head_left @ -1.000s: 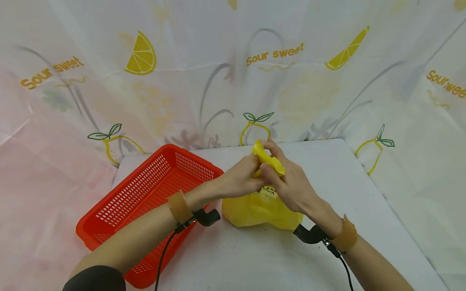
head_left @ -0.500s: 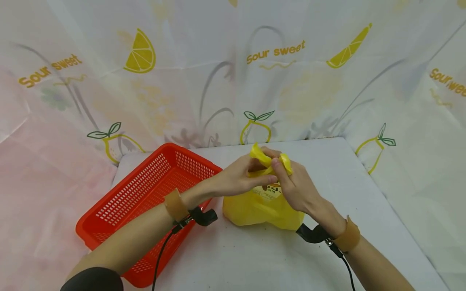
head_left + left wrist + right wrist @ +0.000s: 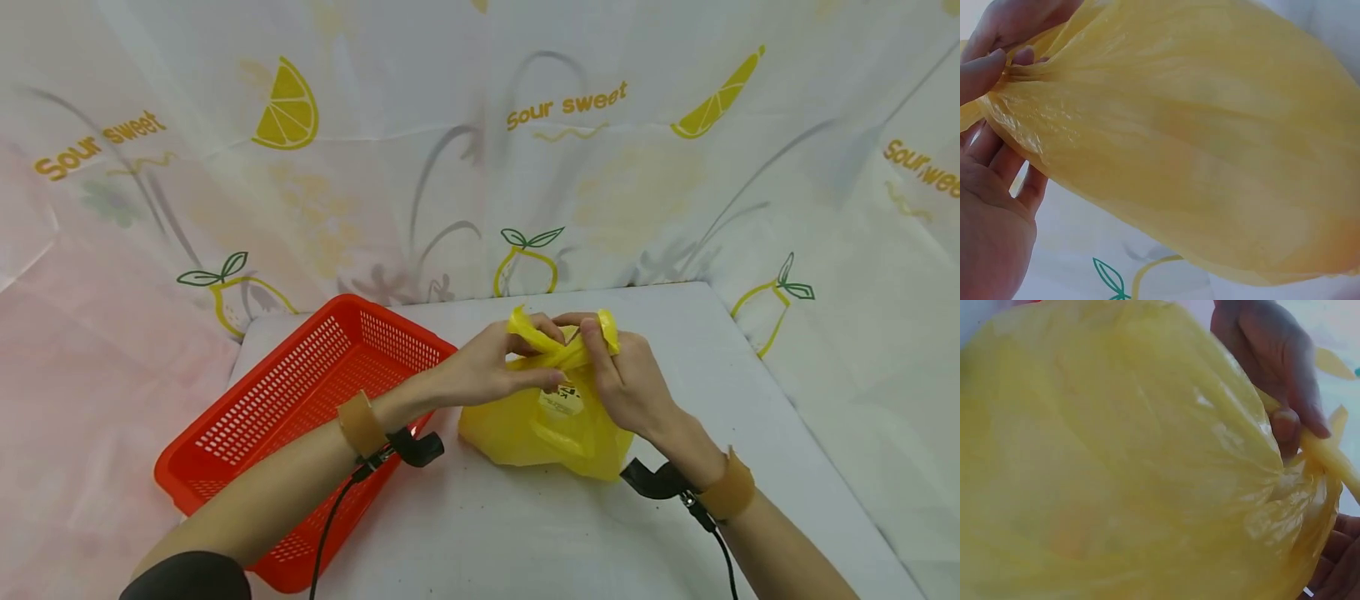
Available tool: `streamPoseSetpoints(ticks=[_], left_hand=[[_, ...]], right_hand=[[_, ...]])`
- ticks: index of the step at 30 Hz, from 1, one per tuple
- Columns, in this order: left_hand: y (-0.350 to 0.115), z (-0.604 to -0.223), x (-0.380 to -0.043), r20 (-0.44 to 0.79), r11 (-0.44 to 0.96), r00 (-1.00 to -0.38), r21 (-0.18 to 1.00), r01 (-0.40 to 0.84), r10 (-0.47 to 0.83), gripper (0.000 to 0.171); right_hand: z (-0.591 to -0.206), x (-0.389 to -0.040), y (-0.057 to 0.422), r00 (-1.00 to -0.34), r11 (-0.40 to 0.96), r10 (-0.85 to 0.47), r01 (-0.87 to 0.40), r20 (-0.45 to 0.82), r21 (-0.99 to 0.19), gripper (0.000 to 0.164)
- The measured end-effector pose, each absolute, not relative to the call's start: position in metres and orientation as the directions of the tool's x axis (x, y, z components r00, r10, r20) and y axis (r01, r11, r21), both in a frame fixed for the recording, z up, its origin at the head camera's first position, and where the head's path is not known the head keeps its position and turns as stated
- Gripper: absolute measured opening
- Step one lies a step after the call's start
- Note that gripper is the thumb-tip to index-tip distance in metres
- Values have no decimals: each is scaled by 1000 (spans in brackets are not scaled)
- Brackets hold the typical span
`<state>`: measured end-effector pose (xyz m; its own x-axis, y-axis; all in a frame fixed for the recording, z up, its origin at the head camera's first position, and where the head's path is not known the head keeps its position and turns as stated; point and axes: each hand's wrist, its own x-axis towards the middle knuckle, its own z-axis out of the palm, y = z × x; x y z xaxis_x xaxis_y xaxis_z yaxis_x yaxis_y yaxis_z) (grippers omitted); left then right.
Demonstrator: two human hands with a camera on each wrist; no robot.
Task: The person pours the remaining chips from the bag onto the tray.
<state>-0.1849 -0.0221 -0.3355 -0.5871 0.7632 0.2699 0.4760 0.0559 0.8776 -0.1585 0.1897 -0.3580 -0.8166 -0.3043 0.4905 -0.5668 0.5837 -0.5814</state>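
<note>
A yellow plastic bag (image 3: 517, 433) with a printed white label sits on the white table, bulging with contents I cannot make out. Its two handle ends cross at the gathered neck, where the film is twisted together. My left hand (image 3: 483, 367) curls its fingers round the left handle end, thumb stretched along the neck. With thumb and fingers, my right hand (image 3: 633, 383) pinches the right end. Up close in the left wrist view, the bag (image 3: 1197, 144) is bunched tightly at the neck. The right wrist view has the bag (image 3: 1116, 444) hiding most of the right hand.
A red perforated plastic basket (image 3: 300, 408) stands at the left, under my left forearm. The white table (image 3: 465, 533) reaches back to a lemon-printed cloth (image 3: 420, 167). Wrist straps carry cameras (image 3: 420, 448) with black cables.
My hands have drawn apart, the right one going rightward and slightly down. The yellow handle ends, earlier bunched between the fingers, now spread and cross at the neck. The basket stays put.
</note>
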Motion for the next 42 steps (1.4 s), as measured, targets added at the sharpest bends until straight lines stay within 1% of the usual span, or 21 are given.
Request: streamPoseSetpoints(ticks=[4, 10, 13, 16, 18, 22, 26, 29, 31, 33, 37, 42], left_hand=[[-25, -340, -186, 264, 53, -585, 882, 468, 766, 20], [-28, -343, -186, 279, 26, -579, 887, 461, 766, 12], [-30, -344, -185, 266, 24, -596, 901, 432, 757, 10], [-33, -345, -184, 240, 57, -626, 908, 416, 742, 10], [-36, -349, -185, 234, 86, -646, 902, 424, 726, 10], [-40, -360, -192, 235, 124, -668, 888, 443, 706, 10], [-41, -351, -188, 211, 142, -691, 898, 417, 692, 9], [-40, -340, -182, 186, 157, -711, 908, 387, 678, 7], [-39, -339, -182, 181, 158, -717, 912, 378, 673, 6], [-39, -339, -183, 186, 153, -719, 913, 379, 669, 6], [-37, -338, -184, 210, 138, -709, 906, 400, 673, 7], [-36, -339, -185, 202, 126, -687, 910, 395, 698, 9]], right_hand=[[-359, -159, 193, -836, 551, -302, -545, 457, -632, 39], [-358, -159, 193, -893, 424, -306, -438, 330, -793, 43], [-356, -159, 192, -909, 399, -319, -385, 268, -832, 43], [-357, -159, 191, -917, 413, -320, -361, 237, -836, 40], [-357, -159, 190, -918, 438, -311, -369, 247, -820, 37], [-359, -160, 190, -917, 499, -276, -393, 288, -772, 32], [-361, -160, 193, -920, 524, -254, -390, 298, -757, 26], [-357, -158, 194, -922, 514, -254, -385, 292, -767, 21], [-351, -153, 194, -917, 500, -269, -393, 293, -772, 17], [-345, -148, 193, -914, 477, -284, -397, 290, -784, 15], [-335, -141, 190, -903, 442, -301, -417, 307, -794, 18], [-332, -140, 188, -879, 437, -288, -473, 379, -765, 13]])
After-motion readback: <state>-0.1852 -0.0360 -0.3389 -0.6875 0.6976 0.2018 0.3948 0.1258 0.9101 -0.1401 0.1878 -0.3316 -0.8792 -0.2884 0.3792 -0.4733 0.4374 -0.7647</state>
